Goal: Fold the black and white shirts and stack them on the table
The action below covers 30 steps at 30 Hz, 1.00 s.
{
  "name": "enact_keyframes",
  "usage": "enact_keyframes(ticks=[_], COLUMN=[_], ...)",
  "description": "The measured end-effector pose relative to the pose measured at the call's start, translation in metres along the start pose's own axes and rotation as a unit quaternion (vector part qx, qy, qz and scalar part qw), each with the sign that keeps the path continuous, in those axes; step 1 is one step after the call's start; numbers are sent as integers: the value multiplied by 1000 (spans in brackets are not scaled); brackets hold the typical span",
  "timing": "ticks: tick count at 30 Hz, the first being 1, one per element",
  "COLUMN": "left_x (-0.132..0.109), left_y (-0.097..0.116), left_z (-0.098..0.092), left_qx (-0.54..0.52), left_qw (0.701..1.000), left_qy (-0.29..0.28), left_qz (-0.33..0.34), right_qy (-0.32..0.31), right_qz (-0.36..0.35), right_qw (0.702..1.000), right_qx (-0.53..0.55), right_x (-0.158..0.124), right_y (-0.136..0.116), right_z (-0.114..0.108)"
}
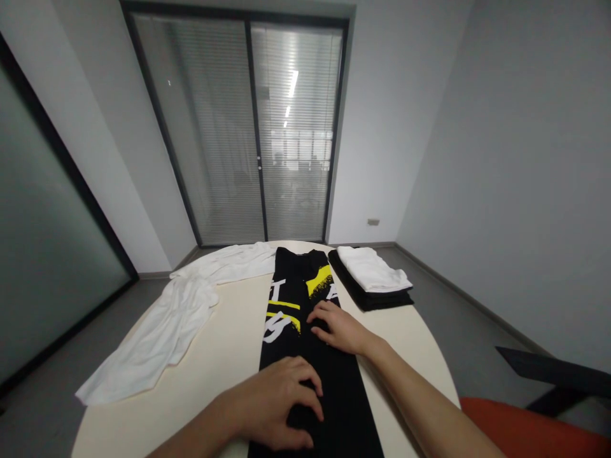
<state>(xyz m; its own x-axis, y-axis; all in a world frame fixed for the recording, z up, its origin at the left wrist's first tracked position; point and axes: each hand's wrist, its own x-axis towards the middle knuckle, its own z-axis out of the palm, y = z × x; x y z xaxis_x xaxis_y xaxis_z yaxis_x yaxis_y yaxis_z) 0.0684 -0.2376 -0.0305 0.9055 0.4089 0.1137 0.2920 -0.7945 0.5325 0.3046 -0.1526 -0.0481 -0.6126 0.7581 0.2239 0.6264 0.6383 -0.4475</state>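
A black T-shirt (329, 388) with yellow and white print lies folded into a long strip down the middle of the table, its neck end at the far side. On its near left part rests my left hand (281, 401), fingers apart and curved over the cloth. Farther up, near the print, my right hand (337, 326) touches the shirt with its fingers spread and slightly bent. Neither hand has a fold of cloth visibly pinched in it.
White garments (176, 318) lie loosely spread along the left and far edge of the round table (224, 331). At the far right sits a folded white cloth (372, 268) on folded black cloth (386, 301). An orange chair (525, 426) stands at the right.
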Motion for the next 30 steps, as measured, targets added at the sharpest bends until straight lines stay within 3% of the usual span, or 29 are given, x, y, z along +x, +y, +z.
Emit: enact_keyframes(ticks=[5,9,12,15,18,21,24,27,30], left_x=[2,5,7,10,11,11,11,14,18], left_y=[9,7,-3,-10,-6,0,-5,-22,-43], left_z=[6,33,57,66,54,33,17,11,12], left_qx=[60,171,197,168,57,-107,-253,-397,-492], left_qw=[995,976,971,978,992,994,945,879,817], left_qy=[-62,-62,-54,-56,-54,3,68,118,145], left_qz=[47,119,120,107,102,-35,-195,-235,-262], right_qy=[-3,-5,-7,-4,-7,-61,-140,-184,-200], right_qz=[-3,-2,-2,-5,-9,23,46,29,24], right_qw=[1000,1000,1000,1000,998,982,923,863,858], right_qx=[5,16,20,30,58,178,354,470,472], right_x=[3,3,3,3,3,1,-3,-9,-10], right_y=[0,3,4,4,3,0,-4,-7,-9], right_z=[-1,0,-1,-3,-3,-5,-12,-21,-25])
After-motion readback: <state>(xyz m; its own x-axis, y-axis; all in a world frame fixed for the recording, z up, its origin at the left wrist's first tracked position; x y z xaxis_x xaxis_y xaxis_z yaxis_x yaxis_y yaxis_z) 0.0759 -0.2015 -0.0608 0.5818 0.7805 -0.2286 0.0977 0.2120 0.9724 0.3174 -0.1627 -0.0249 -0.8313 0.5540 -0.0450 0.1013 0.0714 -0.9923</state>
